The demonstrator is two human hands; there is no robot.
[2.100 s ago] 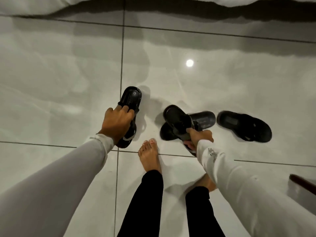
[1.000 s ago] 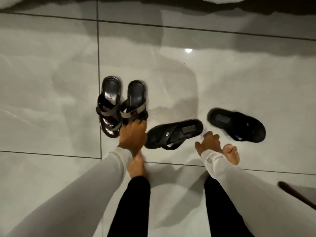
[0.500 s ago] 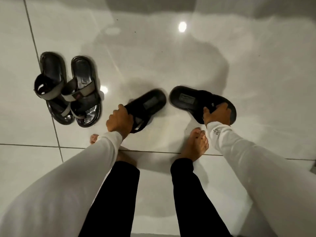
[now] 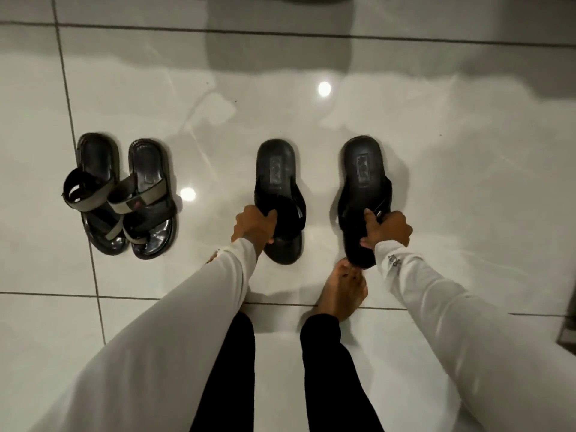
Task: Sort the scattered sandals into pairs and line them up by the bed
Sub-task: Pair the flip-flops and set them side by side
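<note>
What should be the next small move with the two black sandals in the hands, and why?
Probably slide the two together. The left hand grips one black sandal and the right hand grips the other black sandal; both point the same way, but a clear gap separates them, while the strapped pair sits touching.

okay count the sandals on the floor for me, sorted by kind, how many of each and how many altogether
Sandals with grey-banded straps: 2, side by side at the left, nobody touching them.
Plain black sandals: 2, one under the left hand at, one under the right hand at.
Total: 4 sandals.
</note>
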